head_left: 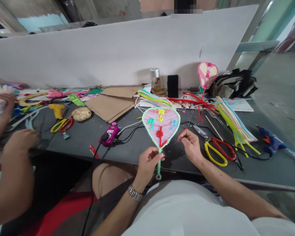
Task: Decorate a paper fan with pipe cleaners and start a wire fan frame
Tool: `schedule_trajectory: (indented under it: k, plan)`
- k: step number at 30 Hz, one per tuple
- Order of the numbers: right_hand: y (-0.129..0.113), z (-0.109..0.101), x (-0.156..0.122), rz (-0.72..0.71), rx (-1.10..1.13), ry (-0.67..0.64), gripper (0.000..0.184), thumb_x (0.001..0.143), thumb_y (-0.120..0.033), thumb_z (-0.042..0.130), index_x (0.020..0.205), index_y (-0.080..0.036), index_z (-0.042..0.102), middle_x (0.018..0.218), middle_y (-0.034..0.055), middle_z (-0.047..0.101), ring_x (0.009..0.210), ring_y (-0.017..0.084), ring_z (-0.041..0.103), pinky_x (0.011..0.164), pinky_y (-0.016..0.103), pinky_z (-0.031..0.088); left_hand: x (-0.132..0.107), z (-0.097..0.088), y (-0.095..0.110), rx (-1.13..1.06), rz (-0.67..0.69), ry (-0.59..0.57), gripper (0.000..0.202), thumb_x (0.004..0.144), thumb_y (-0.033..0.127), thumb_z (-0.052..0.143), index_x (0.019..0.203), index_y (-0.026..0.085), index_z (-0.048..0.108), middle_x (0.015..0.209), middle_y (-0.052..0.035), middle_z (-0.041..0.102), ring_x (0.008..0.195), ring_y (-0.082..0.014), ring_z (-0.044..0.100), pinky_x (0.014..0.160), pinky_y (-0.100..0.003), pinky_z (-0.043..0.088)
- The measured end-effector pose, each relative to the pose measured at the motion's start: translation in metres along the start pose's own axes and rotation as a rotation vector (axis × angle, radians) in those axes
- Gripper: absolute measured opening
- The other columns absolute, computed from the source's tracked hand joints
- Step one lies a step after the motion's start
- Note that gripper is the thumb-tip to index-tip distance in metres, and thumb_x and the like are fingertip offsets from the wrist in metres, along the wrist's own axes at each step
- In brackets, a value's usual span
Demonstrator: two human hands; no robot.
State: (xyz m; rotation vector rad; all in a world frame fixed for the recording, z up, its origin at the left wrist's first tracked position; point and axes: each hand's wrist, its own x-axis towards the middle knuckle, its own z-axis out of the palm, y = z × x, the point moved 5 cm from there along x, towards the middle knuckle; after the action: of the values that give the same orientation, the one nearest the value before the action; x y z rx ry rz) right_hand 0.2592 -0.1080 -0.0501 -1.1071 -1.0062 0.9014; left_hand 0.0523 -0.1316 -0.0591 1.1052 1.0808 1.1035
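The pipe-cleaner fan (161,126), one of two in view, is held upright just above the near edge of the bench (135,147) by the person's left hand (149,164). Its fingers (155,156) are clamped on the fan's green stem. Four small flowers dot the fan's pink face. The right hand (190,147) is just right of the fan, its fingertips (180,138) pinched together with nothing visible between them.

Right of the fan lie one pair of red-and-yellow scissors (220,152) and one blue glue gun (270,139). Left of it are one pink power unit (110,134), a second pair of scissors (61,125) and one yellow glue gun (57,109). Behind it are two cardboard sheets (113,101), one glass jar (155,81), one black phone (172,86) and a second fan (207,74) against a white partition (113,55). Far left of the fan are a co-worker's two hands (21,141). The bench is dark grey, with a concrete floor (280,85) beyond its right end.
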Motion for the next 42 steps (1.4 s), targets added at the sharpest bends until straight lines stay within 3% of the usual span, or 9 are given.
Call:
schedule_trajectory:
  k: [5, 12, 20, 25, 31, 37, 42]
  plan:
    - [0.002, 0.002, -0.007, -0.038, -0.038, -0.072, 0.006, 0.066, -0.021, 0.054, 0.062, -0.022, 0.058, 0.063, -0.0023, 0.057, 0.061, 0.014, 0.048, 0.062, 0.030, 0.035, -0.001, -0.003, -0.004, -0.007, -0.016, 0.001, 0.030, 0.073, 0.038, 0.087, 0.079, 0.017, 0.067, 0.071, -0.0004, 0.071, 0.067, -0.0161, 0.071, 0.068, -0.027, 0.056]
    - [-0.009, 0.005, -0.010, -0.089, -0.052, -0.108, 0.012, 0.072, -0.021, 0.051, 0.063, -0.023, 0.057, 0.058, -0.0029, 0.053, 0.058, 0.014, 0.048, 0.061, 0.030, 0.038, -0.006, -0.012, -0.009, -0.096, -0.032, 0.011, 0.034, 0.086, 0.045, 0.079, 0.098, 0.015, 0.073, 0.081, -0.0047, 0.074, 0.072, -0.0148, 0.068, 0.071, -0.026, 0.054]
    - [0.004, 0.009, -0.013, -0.020, -0.001, -0.145, 0.009, 0.085, -0.026, 0.059, 0.083, -0.022, 0.066, 0.058, -0.0058, 0.051, 0.055, 0.012, 0.047, 0.058, 0.028, 0.037, -0.011, -0.005, -0.009, -0.246, -0.083, -0.005, 0.038, 0.083, 0.050, 0.082, 0.090, 0.015, 0.070, 0.068, 0.0023, 0.059, 0.057, -0.0063, 0.047, 0.055, -0.019, 0.036]
    - [0.005, 0.010, -0.018, -0.083, -0.100, -0.222, 0.012, 0.091, -0.028, 0.059, 0.091, -0.021, 0.068, 0.061, -0.0053, 0.053, 0.057, 0.012, 0.049, 0.059, 0.028, 0.038, -0.011, -0.001, -0.008, -0.307, -0.140, -0.016, 0.040, 0.080, 0.050, 0.084, 0.091, 0.014, 0.068, 0.064, 0.0060, 0.051, 0.052, -0.0037, 0.036, 0.052, -0.019, 0.028]
    - [-0.008, 0.014, -0.022, -0.241, -0.249, -0.253, 0.007, 0.086, -0.020, 0.059, 0.084, -0.023, 0.065, 0.070, -0.0029, 0.060, 0.064, 0.014, 0.054, 0.065, 0.028, 0.042, -0.012, 0.000, -0.007, -0.321, -0.160, -0.028, 0.042, 0.079, 0.050, 0.085, 0.090, 0.014, 0.067, 0.064, 0.0062, 0.049, 0.050, -0.0030, 0.032, 0.050, -0.018, 0.025]
    - [-0.011, 0.014, -0.023, -0.355, -0.199, -0.272, 0.017, 0.077, -0.008, 0.049, 0.076, -0.023, 0.054, 0.078, -0.0003, 0.057, 0.074, 0.016, 0.055, 0.071, 0.030, 0.044, -0.011, 0.000, -0.013, -0.355, -0.178, -0.024, 0.041, 0.079, 0.047, 0.086, 0.091, 0.014, 0.068, 0.065, 0.0058, 0.051, 0.051, -0.0035, 0.034, 0.050, -0.019, 0.027]
    - [-0.014, 0.011, -0.027, -0.351, -0.129, -0.264, 0.016, 0.080, -0.009, 0.047, 0.078, -0.023, 0.054, 0.080, 0.0007, 0.053, 0.076, 0.017, 0.052, 0.071, 0.032, 0.040, -0.010, 0.000, -0.015, -0.374, -0.176, -0.031, 0.040, 0.079, 0.046, 0.086, 0.093, 0.013, 0.068, 0.065, 0.0059, 0.052, 0.050, -0.0032, 0.035, 0.051, -0.019, 0.028]
